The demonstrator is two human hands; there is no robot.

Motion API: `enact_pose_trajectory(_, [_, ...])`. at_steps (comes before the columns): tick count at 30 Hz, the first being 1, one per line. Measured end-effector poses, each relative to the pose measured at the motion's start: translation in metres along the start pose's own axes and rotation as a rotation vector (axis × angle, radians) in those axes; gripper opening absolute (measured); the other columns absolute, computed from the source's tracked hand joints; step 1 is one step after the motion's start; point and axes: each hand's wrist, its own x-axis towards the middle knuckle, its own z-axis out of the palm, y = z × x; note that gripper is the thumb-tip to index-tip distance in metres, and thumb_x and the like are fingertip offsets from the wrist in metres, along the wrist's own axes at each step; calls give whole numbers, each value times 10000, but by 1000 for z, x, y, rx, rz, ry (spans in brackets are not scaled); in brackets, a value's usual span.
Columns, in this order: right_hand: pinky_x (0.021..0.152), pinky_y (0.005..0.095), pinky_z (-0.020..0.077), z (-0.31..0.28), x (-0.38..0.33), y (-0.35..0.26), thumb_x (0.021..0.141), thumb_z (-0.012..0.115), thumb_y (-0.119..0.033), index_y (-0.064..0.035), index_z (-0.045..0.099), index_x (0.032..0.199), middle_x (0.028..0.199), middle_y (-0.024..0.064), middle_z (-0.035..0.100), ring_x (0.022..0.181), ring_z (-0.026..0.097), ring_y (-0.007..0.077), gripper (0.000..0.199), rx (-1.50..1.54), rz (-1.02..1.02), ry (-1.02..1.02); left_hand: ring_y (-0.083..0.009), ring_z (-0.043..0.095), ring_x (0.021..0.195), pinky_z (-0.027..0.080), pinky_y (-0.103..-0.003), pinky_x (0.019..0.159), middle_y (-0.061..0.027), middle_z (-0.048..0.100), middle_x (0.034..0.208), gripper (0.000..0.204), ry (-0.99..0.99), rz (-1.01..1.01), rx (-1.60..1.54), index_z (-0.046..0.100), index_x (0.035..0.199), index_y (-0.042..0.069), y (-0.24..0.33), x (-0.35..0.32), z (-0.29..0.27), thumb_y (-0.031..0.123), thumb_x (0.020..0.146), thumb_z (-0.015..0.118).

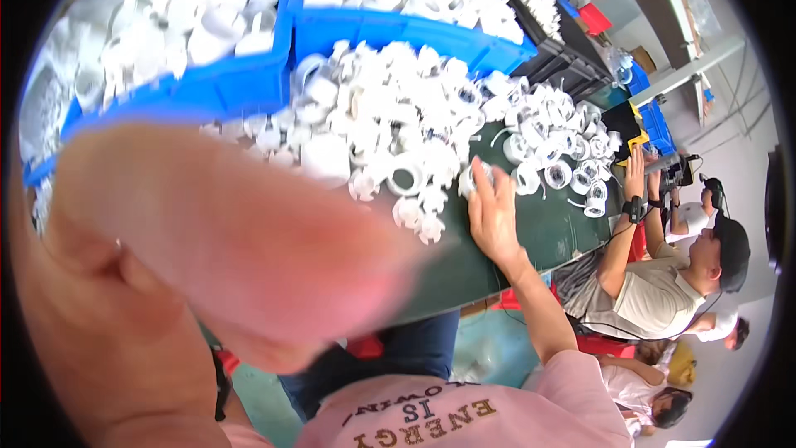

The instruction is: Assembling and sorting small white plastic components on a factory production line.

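My left hand (pixel 224 232) is raised very close to the camera and looks huge and blurred. One thick digit points rightward across the view; the other fingers and anything in them are hidden. Over the green tabletop (pixel 539 236) my right hand (pixel 496 220) has its fingers closed around a round white plastic part (pixel 467 182) with a shiny middle. Loose white plastic rings and caps (pixel 365 116) are heaped to its left. On its right lies a group of white round fittings (pixel 557 172) with clear or shiny centres, some with short wires.
Blue bins (pixel 398 31) full of white plastic parts stand along the far side, with a black crate (pixel 564 58) to their right. A person in a black cap (pixel 663 299) works at the right end of the table. Other people sit farther off.
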Motion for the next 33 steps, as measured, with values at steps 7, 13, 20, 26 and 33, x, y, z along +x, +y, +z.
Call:
enact_pose_trajectory(7, [859,430,394,-6,-12,5,853,540,-77,-26,480,1301,1103,259,464,964,458,381,456,137,23,78,-172,611,818,492,-237,641,-153,498,1163,694,-228,-57,-127,383,1294,-39,36,-11,24,69,707,738])
enact_pose_trajectory(13, [758,395,446,-52,-2,-33,765,686,-213,-53,431,1313,959,176,550,854,531,334,625,311,68,88,-253,569,984,477,-330,743,-162,448,1230,741,-714,-76,353,379,1300,-9,-20,-98,72,45,664,758])
enact_pose_trajectory(20, [672,350,489,-108,-50,-60,754,718,-213,-51,435,1261,982,157,585,820,603,276,603,613,-36,-34,-330,626,822,512,-382,720,-175,606,926,745,-783,81,351,414,1292,-44,-46,-108,143,158,669,768])
enact_pose_trajectory(26, [561,374,491,-72,-41,64,795,679,-283,-166,537,1223,682,113,632,591,622,282,465,221,426,-21,-134,614,585,413,-204,451,-66,624,778,337,-615,-886,-183,582,1104,28,-63,-110,129,303,924,507])
enact_pose_trajectory(33, [538,274,453,-75,-53,36,960,480,-261,-45,583,971,706,56,598,601,576,150,240,915,404,-56,-90,374,441,177,-218,381,-64,610,775,407,-473,-1174,-581,527,1043,105,-66,-114,129,463,971,345])
